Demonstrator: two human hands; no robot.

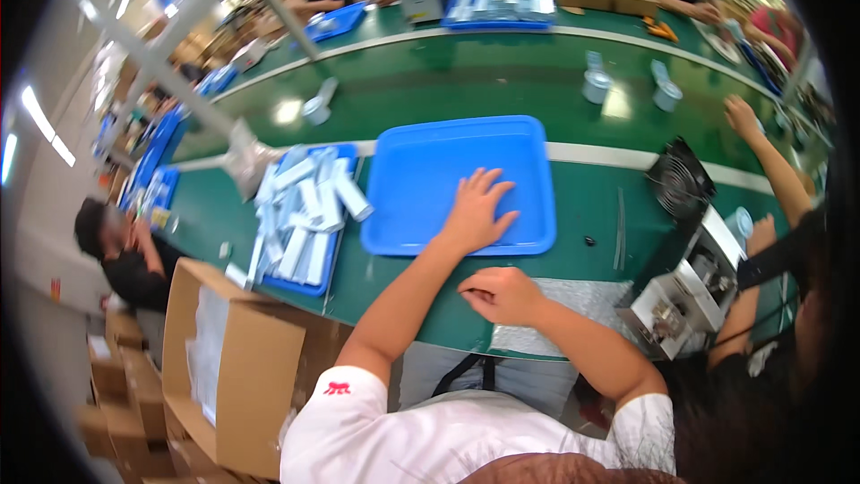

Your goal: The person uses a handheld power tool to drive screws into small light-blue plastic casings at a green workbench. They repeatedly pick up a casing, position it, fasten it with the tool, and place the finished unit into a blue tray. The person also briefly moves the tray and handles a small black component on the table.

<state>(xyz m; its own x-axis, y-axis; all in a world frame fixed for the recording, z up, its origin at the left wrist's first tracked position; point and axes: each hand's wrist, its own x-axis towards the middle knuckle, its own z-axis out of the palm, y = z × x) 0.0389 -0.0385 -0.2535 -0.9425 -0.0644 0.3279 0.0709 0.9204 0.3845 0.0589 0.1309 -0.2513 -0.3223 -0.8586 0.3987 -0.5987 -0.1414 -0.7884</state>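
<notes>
My left hand point(477, 213) lies over a blue tray point(403, 148), its fingers spread and nothing held in them. The tray is bare apart from that hand. Just in front of the tray's near edge, my right hand point(502, 294) is closed with the fingers curled in. Whatever it may hold is hidden. Left of the bare tray, a second tray point(315, 289) carries a heap of long pale-blue and white pieces point(305, 202). A sheet of bubble wrap point(573, 309) lies under and beside my right wrist.
A black fan point(681, 177) and an opened metal machine point(685, 296) stand to the right, beside a co-worker's arms point(778, 166). Light-blue scoop-shaped cups point(597, 85) rest on the green belt point(466, 76). An open cardboard box point(255, 376) stands at lower left.
</notes>
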